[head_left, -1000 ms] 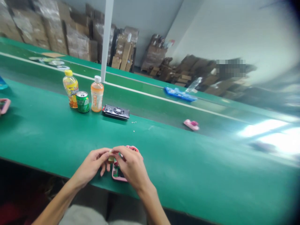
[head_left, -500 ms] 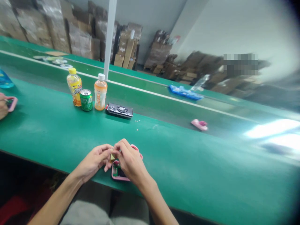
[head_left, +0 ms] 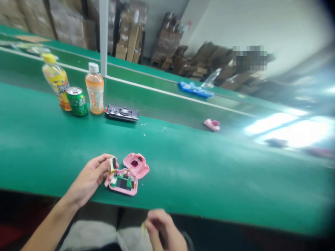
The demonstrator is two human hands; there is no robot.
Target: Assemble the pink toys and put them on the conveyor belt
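"Pink plastic casing with a green circuit board inside (head_left: 123,183): open, flat, near edge, left of centre. Matching pink moulded cover (head_left: 141,168) on its far side, hollow face up."

"Hands?"

"Left hand (head_left: 88,177) pinches a small pale block with a black face (head_left: 112,164) above the casing's left corner. Right hand (head_left: 164,228) has just come away, now off the near edge; fingers curled, thumb and forefinger apparently nipping a thin yellowish sliver (head_left: 143,227). Blurred."

"Meaning?"

"Block in one hand's grip only; board uncovered to view."

"Surface?"

"Smooth green tabletop (head_left: 196,174), tiny white bits (head_left: 144,124) towards the far side. Beyond the cover: flat black device with a ring (head_left: 122,113), orange drink bottle (head_left: 95,91), green metal can (head_left: 77,102)."

"Room?"

"Stacked brown cartons (head_left: 131,35), far side; glare, right."
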